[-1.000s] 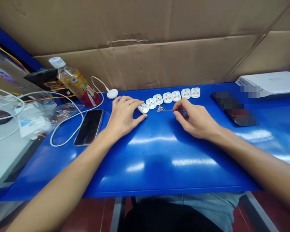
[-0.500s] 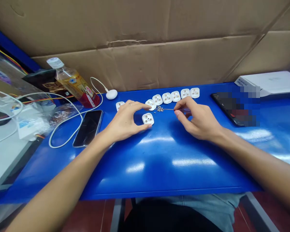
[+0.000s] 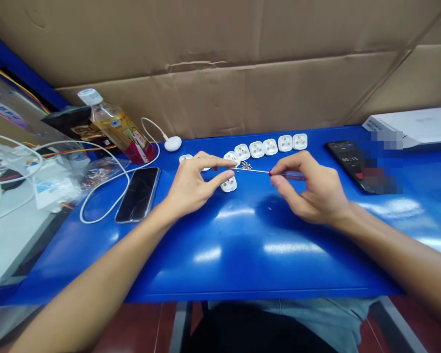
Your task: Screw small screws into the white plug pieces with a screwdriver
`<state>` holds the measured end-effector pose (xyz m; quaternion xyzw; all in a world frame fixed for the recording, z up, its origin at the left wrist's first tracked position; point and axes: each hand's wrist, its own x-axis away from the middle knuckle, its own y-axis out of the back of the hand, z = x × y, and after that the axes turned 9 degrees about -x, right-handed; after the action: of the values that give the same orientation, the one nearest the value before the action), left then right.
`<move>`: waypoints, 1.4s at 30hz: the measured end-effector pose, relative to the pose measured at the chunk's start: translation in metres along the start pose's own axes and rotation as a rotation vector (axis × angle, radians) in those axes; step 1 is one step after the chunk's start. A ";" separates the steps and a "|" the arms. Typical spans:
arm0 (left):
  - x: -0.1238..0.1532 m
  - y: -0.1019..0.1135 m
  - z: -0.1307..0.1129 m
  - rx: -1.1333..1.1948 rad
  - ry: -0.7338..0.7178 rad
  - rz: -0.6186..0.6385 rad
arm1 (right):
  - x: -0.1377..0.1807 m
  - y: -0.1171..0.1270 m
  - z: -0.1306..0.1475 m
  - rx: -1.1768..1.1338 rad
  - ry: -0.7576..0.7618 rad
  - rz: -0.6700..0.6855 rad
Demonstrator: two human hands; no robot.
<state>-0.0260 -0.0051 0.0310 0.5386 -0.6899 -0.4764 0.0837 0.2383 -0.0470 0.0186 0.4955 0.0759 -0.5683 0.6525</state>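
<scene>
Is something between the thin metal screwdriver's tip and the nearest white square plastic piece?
Yes, the left hand: in view, its thumb overlaps the far edge of the nearest white piece, towards the tip of the screwdriver. Nothing else visible intervenes.

Counter (image 3: 238, 274): smooth, very glossy. Far backing (image 3: 213, 98): matt creased cardboard. Square pieces (image 3: 257, 149): smooth plastic, brassy metal inside. Screws (image 3: 246, 165): shiny metal. Screwdriver (image 3: 259, 171): thin metal shaft, clear plastic handle (image 3: 294, 175). Left bottle (image 3: 119, 129): clear plastic.
</scene>
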 end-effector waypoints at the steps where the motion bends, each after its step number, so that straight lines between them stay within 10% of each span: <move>1: 0.000 0.000 -0.001 0.007 0.009 0.000 | 0.000 0.000 0.001 -0.008 -0.009 -0.001; 29: 0.006 -0.010 0.015 -0.240 -0.426 -0.098 | -0.004 0.006 0.009 0.131 0.179 0.096; 42: -0.004 0.013 0.025 -0.133 -0.084 0.376 | -0.004 0.008 0.000 0.162 0.121 0.099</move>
<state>-0.0489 0.0117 0.0289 0.3733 -0.7482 -0.5189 0.1775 0.2439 -0.0456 0.0260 0.5831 0.0443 -0.5088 0.6318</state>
